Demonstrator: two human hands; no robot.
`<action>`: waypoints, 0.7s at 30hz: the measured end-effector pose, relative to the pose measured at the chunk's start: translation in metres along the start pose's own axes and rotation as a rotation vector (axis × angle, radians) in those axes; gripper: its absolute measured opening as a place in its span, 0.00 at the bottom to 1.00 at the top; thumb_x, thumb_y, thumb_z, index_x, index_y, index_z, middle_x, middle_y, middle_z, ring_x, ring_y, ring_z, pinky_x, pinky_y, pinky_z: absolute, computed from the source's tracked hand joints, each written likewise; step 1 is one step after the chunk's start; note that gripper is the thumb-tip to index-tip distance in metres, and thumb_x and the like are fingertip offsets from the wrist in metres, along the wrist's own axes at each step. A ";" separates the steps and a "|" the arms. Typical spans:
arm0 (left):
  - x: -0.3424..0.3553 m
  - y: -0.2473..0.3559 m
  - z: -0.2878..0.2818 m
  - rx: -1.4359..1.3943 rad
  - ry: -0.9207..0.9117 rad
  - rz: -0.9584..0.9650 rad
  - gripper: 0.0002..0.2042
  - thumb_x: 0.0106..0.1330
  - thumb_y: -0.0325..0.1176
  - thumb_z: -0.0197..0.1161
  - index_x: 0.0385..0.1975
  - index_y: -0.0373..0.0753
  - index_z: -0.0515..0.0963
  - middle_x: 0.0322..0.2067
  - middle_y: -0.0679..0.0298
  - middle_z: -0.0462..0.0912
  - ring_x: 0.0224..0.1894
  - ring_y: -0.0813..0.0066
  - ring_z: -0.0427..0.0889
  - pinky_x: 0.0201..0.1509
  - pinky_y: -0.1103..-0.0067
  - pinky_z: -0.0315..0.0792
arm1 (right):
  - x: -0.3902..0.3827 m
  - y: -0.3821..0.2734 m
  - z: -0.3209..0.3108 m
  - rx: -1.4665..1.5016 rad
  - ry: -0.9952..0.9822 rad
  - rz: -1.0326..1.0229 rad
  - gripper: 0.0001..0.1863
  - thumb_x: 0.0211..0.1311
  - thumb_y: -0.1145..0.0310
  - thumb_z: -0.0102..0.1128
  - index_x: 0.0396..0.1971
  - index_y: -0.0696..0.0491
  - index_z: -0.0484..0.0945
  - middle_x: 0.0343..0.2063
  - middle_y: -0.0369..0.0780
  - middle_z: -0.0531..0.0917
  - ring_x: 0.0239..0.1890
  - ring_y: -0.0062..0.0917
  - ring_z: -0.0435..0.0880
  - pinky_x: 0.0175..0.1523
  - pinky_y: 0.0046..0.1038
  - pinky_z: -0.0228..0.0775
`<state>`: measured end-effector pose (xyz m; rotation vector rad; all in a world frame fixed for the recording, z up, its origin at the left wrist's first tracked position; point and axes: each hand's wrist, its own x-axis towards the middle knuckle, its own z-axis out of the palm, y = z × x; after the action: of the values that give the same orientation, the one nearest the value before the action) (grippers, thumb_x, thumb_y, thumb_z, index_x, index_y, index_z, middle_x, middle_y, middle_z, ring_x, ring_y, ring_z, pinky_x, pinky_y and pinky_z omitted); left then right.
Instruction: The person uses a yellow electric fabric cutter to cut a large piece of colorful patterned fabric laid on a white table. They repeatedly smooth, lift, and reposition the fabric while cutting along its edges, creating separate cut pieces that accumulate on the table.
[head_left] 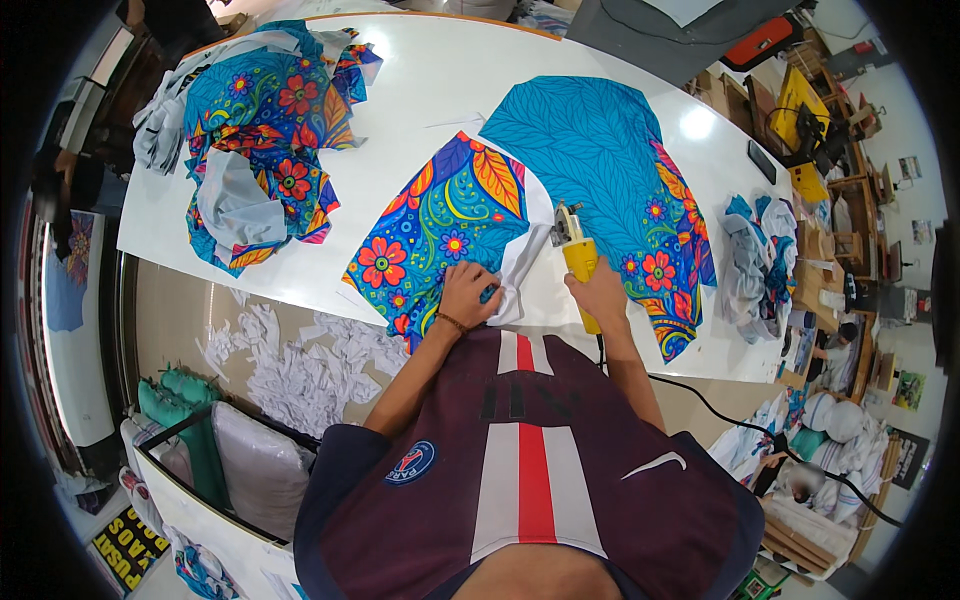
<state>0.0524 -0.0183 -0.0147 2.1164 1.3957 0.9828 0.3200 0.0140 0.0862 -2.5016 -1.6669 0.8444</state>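
One open white box with a black rim [230,540] at the lower left holds one white plastic-wrapped bundle [262,460] and a green bundle [202,450]. On the glossy white counter [430,70] lie one multicoloured floral fabric piece [440,215] and one blue leaf-patterned panel [570,125], between a large crumpled fabric heap [265,150] at left and a small heap [745,265] at right. The right hand [597,292] has its grip closed around one yellow electric cutter [579,258] between both pieces, while the left hand [464,292] rests on the floral piece, and whether its grip pinches cloth I cannot tell.
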 end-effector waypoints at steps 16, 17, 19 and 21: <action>0.002 0.004 -0.003 0.008 -0.025 -0.018 0.08 0.58 0.38 0.75 0.32 0.46 0.84 0.35 0.66 0.79 0.43 0.62 0.76 0.48 0.64 0.65 | 0.083 0.008 -0.027 -0.107 -0.057 -0.165 0.42 0.51 0.44 0.71 0.61 0.56 0.72 0.48 0.58 0.85 0.52 0.55 0.86 0.55 0.51 0.79; 0.002 0.004 -0.003 0.006 -0.023 -0.018 0.08 0.58 0.38 0.75 0.31 0.46 0.84 0.34 0.66 0.79 0.43 0.62 0.76 0.48 0.64 0.65 | 0.091 0.006 -0.030 -0.115 -0.065 -0.182 0.42 0.51 0.44 0.71 0.61 0.55 0.71 0.48 0.57 0.85 0.52 0.55 0.86 0.55 0.51 0.79; 0.002 0.004 -0.004 0.010 -0.028 -0.025 0.08 0.58 0.39 0.75 0.31 0.46 0.83 0.34 0.66 0.79 0.43 0.62 0.76 0.47 0.64 0.65 | 0.105 0.002 -0.037 -0.142 -0.092 -0.226 0.41 0.51 0.44 0.71 0.60 0.55 0.72 0.48 0.57 0.85 0.52 0.55 0.85 0.55 0.51 0.79; 0.003 0.005 -0.005 0.016 -0.027 -0.027 0.08 0.57 0.38 0.75 0.31 0.46 0.83 0.34 0.66 0.78 0.43 0.62 0.76 0.47 0.64 0.65 | 0.118 -0.003 -0.043 -0.164 -0.110 -0.277 0.41 0.52 0.44 0.71 0.60 0.55 0.72 0.48 0.56 0.85 0.52 0.54 0.85 0.55 0.51 0.79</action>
<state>0.0525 -0.0179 -0.0067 2.1090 1.4203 0.9325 0.3703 0.1284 0.0737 -2.2755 -2.1363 0.8610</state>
